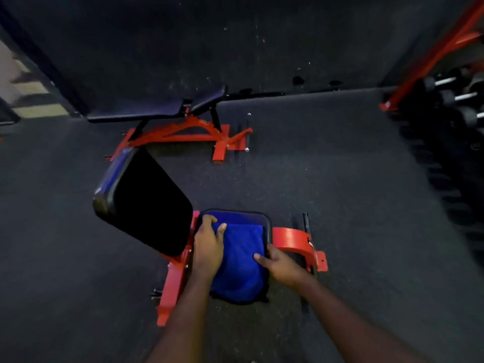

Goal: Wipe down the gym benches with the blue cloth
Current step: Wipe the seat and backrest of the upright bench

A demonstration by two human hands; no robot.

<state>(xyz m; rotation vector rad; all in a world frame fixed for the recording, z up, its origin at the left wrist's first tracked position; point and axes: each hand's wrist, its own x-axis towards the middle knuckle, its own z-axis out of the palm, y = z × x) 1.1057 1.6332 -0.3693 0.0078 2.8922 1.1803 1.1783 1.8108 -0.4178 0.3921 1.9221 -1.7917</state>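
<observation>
Your blue cloth [243,258] lies spread over the seat pad [265,221] of the near bench [170,284]. It is a soft, matte fabric with a few folds, and it covers most of the pad and droops over the edge nearest you. The pad is black, smooth and slightly glossy, with rounded corners, and only a narrow strip of it shows along the far and right sides.

Your left hand [208,244] rests on the cloth's left side. Its fingers [209,219] are curled down over the far left corner and its thumb is laid across the fabric, gripping it. Your right hand [282,265] holds the cloth's right edge. The thumb presses on top and the fingers are hooked round the pad's side, so they are closed on the cloth too.

The backrest [146,200] stands tilted up just left of the seat, a long, black, shiny slab with rounded ends. The bench's frame is red-painted square steel tube, with a curved red plate to the right of the seat.

A far bench [146,110] of the same build sits beyond it, its pads nearly flat. Both stand on a dark, speckled rubber floor [340,179]. At the right edge, a red rack [432,56] holds black dumbbells [445,98] with metal handles, though they are blurred.
</observation>
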